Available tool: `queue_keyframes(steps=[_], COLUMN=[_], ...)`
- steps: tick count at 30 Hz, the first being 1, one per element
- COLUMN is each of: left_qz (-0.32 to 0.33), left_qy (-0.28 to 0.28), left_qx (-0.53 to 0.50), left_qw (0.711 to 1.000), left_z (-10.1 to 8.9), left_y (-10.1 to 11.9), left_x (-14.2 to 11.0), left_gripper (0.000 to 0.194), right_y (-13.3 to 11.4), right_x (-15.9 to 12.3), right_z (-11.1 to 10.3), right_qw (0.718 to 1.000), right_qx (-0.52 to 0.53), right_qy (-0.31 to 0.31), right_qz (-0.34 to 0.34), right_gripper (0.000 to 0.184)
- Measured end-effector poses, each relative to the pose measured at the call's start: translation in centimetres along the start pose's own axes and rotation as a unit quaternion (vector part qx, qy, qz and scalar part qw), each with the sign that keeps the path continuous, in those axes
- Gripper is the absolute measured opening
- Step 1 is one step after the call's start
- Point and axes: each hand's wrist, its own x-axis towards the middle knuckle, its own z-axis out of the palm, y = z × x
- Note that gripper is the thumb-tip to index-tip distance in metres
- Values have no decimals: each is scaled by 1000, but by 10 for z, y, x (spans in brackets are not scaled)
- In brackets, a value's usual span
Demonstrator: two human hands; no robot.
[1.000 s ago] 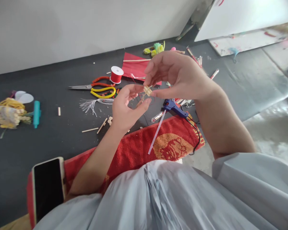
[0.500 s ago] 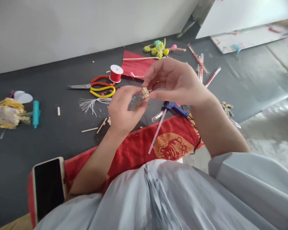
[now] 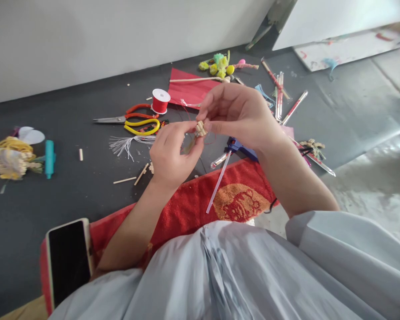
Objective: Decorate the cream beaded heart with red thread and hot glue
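Between my two hands, above the dark table, is a small bundle of short wooden sticks (image 3: pixel 201 129). My left hand (image 3: pixel 174 149) pinches it from the left between thumb and fingertips. From the right, my right hand (image 3: pixel 238 113) closes its thumb and forefinger on the bundle's upper right edge. A thin red thread (image 3: pixel 210 141) loops near the bundle; where it is fastened I cannot tell. Below my right hand lies a blue glue gun (image 3: pixel 242 147) with a clear glue stick (image 3: pixel 218 184) reaching towards me.
Orange-and-yellow-handled scissors (image 3: pixel 142 122), a red thread spool (image 3: pixel 160 102) and red paper (image 3: pixel 183 91) lie beyond my left hand. A red towel (image 3: pixel 183 209) and a phone (image 3: pixel 70 262) are along the near edge. Loose sticks (image 3: pixel 125 180) lie left; wrapped glue sticks (image 3: pixel 295 108) lie right.
My right hand and forearm have shifted slightly left and inward, with the thumb moving up over the bundle. The bundle has turned a little. My left hand has barely moved.
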Motion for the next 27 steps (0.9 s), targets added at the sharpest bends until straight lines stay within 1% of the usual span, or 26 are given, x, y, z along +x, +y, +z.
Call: queue_keyframes(steps=[4, 8, 12, 16, 21, 27], left_qz=[-17, -66, -93, -100, -100, -96], left_qy=[-4, -6, -14, -19, -16, -19], left_qx=[-10, -32, -58, -58, -61, -62], left_qw=[1000, 997, 994, 993, 993, 993], left_z=[0, 1, 3, 3, 3, 2], left_y=[1, 0, -1, -2, -2, -1], left_x=[0, -1, -3, -4, -4, -2], left_gripper=[26, 25, 25, 24, 23, 19], right_y=[5, 5, 2, 0, -1, 3], right_x=[1, 0, -1, -1, 0, 1], right_z=[3, 5, 6, 7, 8, 9], right_qw=[1000, 998, 998, 998, 997, 999], right_qx=[17, -9, -28, -26, -51, -15], right_qy=[26, 56, 61, 55, 60, 40], right_qz=[-1, 3, -5, -9, 9, -17], right_gripper=[28, 32, 32, 33, 33, 29])
